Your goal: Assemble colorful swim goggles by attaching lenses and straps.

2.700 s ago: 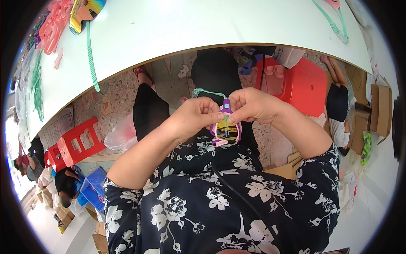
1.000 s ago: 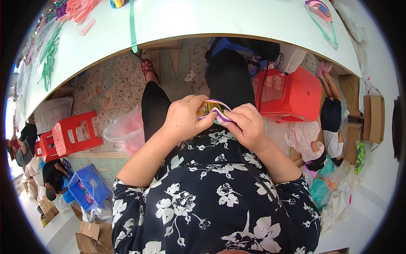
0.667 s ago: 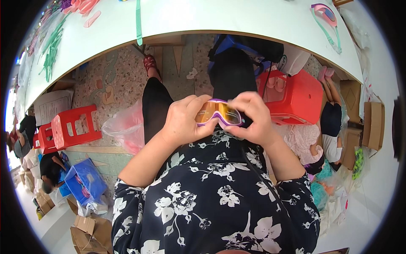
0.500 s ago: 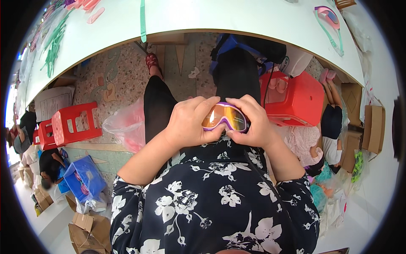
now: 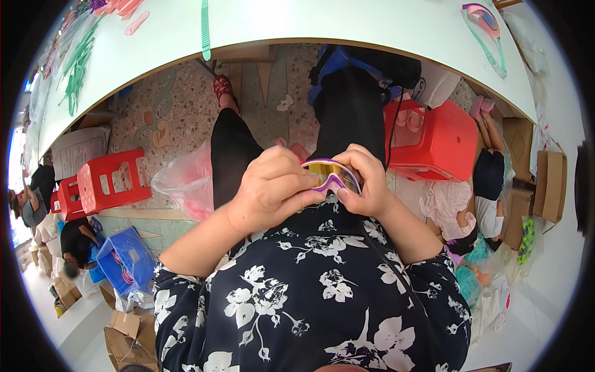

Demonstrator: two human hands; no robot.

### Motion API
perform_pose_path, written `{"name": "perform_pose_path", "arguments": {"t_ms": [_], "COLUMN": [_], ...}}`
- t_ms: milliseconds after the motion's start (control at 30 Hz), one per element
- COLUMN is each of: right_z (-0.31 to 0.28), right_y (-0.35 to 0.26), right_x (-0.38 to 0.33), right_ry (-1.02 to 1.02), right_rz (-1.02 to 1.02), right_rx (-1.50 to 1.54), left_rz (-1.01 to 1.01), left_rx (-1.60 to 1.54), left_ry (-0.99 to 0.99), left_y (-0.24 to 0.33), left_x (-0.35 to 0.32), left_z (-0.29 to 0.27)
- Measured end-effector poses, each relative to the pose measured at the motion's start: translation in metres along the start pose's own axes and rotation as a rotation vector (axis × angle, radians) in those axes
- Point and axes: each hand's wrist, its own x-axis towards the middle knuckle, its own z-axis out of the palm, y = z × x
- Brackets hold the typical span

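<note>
A pair of swim goggles (image 5: pixel 334 182) with a purple-and-white frame and yellowish mirrored lenses is held above my lap. My right hand (image 5: pixel 367 181) grips its right end, thumb on the near side and fingers over the top. At the left end, my left hand (image 5: pixel 271 185) is closed, with its fingers curled and pinching the frame's edge. These fingers hide the left end, so I cannot make out whether they hold anything else there.
Across the white table (image 5: pixel 297 18) ahead lie a green strap (image 5: pixel 206 31), a bundle of green straps (image 5: pixel 79 68) and pink-and-purple goggles (image 5: pixel 486 22). Red stools (image 5: pixel 443 139) stand at both sides. A blue crate (image 5: pixel 127 260) sits at left; other people are at both edges.
The goggles have tipped, showing less of the lens faces. My left hand has shifted slightly left and its fingers have curled in; the right hand keeps its grip.
</note>
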Motion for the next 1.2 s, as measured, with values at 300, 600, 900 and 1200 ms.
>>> {"name": "perform_pose_path", "arguments": {"t_ms": [300,600,900,1200], "right_z": [-0.002,-0.004,-0.018,-0.003], "right_y": [0.013,0.025,0.049,0.081], "right_x": [0.007,0.008,0.018,0.009], "right_ry": [0.121,0.111,-0.143,-0.092], "right_rz": [-0.166,-0.149,0.002,0.033], "right_rx": [-0.288,-0.270,-0.040,-0.044], "left_rz": [-0.027,-0.133,-0.257,-0.520], "left_rx": [0.237,0.192,0.151,-0.068], "left_ry": [-0.020,-0.212,-0.134,-0.159], "left_y": [-0.015,-0.039,-0.048,-0.070], "left_x": [-0.009,0.001,0.001,-0.010], "left_z": [0.011,0.034,0.060,0.079]}}
